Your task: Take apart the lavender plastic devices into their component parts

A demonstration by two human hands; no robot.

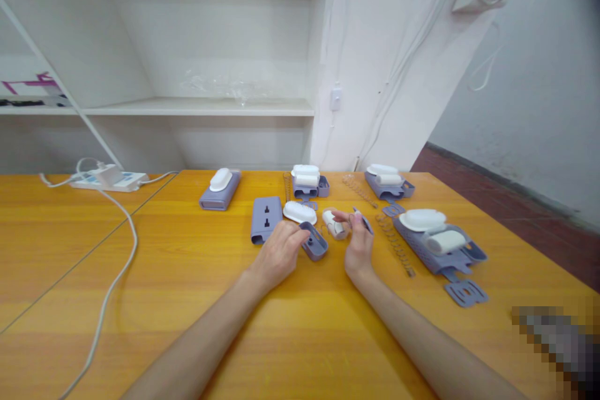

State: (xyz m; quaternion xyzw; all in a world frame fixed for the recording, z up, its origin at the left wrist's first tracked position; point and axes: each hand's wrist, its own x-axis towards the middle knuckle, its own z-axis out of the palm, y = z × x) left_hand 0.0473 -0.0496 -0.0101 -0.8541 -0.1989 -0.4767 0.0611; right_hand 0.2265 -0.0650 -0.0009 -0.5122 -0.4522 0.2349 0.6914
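Note:
My left hand (280,252) is closed at the left edge of a small purple oval tray (317,247), its thumb and fingertips on the rim. Raised a little off the table, my right hand (359,244) pinches a thin purple plate (368,225), which is seen nearly edge-on. Just left of that hand lies a white roller (334,225), partly covered by the fingers. A purple box-like housing (266,215) with two dark slots stands beyond my left hand, and a white oval lid (300,212) lies to its right.
Similar purple housings with white lids stand at the back left (220,190), back middle (305,181), back right (387,182) and right (431,240). Coiled springs (397,247) lie between them. A flat purple plate (466,293) is at right, a power strip (110,179) at left.

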